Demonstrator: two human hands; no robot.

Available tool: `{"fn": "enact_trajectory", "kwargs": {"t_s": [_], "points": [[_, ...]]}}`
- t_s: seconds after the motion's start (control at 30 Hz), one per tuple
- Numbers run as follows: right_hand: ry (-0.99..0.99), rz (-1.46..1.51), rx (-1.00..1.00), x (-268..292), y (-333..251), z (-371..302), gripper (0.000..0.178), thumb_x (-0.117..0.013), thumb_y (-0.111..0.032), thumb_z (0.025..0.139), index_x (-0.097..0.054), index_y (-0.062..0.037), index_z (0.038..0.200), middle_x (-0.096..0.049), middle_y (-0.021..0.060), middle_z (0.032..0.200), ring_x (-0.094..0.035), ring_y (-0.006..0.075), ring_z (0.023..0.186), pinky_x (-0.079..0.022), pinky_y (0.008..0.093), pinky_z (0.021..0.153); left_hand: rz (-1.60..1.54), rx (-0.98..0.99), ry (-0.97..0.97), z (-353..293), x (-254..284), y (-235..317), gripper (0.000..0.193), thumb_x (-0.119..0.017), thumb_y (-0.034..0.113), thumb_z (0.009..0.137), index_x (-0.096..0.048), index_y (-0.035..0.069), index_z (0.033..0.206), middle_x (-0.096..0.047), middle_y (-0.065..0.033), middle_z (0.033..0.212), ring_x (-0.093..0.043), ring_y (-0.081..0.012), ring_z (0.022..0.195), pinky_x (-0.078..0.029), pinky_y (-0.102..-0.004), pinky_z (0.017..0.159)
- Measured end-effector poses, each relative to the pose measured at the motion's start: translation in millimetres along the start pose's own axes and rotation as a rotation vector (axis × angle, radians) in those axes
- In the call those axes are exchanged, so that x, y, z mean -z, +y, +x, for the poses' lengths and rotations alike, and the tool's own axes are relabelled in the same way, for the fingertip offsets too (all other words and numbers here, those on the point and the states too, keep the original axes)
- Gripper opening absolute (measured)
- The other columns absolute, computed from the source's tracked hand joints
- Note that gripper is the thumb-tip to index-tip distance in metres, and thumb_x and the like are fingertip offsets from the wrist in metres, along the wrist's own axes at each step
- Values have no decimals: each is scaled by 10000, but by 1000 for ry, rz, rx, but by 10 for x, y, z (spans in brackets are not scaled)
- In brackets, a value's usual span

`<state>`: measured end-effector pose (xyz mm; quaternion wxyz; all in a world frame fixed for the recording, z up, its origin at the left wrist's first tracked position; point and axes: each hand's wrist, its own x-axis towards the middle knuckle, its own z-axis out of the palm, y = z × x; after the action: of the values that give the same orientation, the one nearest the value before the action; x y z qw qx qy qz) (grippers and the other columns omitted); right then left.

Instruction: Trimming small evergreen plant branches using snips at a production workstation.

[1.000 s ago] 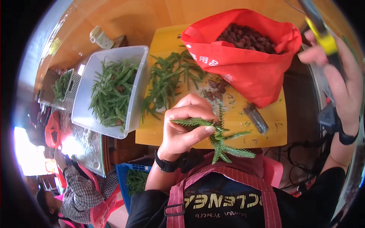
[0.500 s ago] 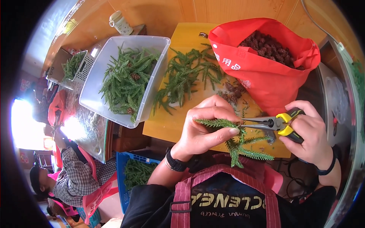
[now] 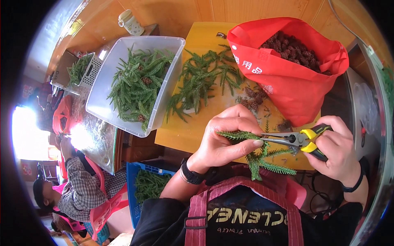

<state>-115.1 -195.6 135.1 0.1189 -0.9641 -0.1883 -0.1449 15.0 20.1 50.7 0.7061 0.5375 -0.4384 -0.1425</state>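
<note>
My left hand (image 3: 232,141) pinches a green artificial pine sprig (image 3: 260,162) between thumb and fingers, over the near edge of the yellow table. My right hand (image 3: 334,149) grips long-nose pliers (image 3: 301,139) with yellow and dark handles. The pliers' jaw tips reach the sprig's stem beside my left thumb; what exactly lies between them is too small to make out. Beyond my hands, more pine sprigs (image 3: 201,80) lie loose on the table, with a few brown pine cones (image 3: 252,98) to their right.
A translucent plastic tub (image 3: 94,96) of sprigs stands at left. At the back right is a red bag (image 3: 287,90) full of pine cones. A blue crate (image 3: 133,197) of sprigs sits low at left. Another person (image 3: 84,184) sits farther left, beside a glass-topped table (image 3: 102,143).
The pliers' jaws have drawn closer together at the sprig's stem. My right hand has shifted slightly right and its fingers have closed on the handles.
</note>
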Motion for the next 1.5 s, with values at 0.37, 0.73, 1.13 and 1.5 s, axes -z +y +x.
{"fn": "enact_trajectory", "kwargs": {"t_s": [0.37,0.73,1.13,1.5], "points": [[-75,14,-73,48,-55,-64,230,-731,-120,585,-522,-42,644,-552,80,585,-548,286,774,-450,367,619,-72,49,7,-39,-63,-68,96,-681,8,682,-637,10,768,-573,-75,777,-536,-194,775,-429,-310,721],[-181,86,-119,112,-34,-48,208,-713,-100,594,-525,-25,637,-546,102,571,-528,277,616,-433,351,528,-66,60,25,-59,-116,-181,90,-676,-9,686,-632,16,761,-565,-68,782,-533,-187,779,-430,-305,721],[-141,276,-178,-97,35,-74,231,-710,-132,649,-514,-10,642,-546,115,587,-553,303,678,-456,360,592,-137,119,34,-104,-125,-229,93,-645,-16,705,-598,11,781,-513,-56,784,-513,-190,791,-411,-309,732],[-152,342,-183,-136,82,-99,259,-719,-132,644,-489,-17,618,-532,113,576,-547,302,683,-454,358,592,-120,122,9,-81,-102,-214,85,-666,-2,708,-610,11,772,-522,-54,771,-512,-186,781,-412,-311,733]]}}
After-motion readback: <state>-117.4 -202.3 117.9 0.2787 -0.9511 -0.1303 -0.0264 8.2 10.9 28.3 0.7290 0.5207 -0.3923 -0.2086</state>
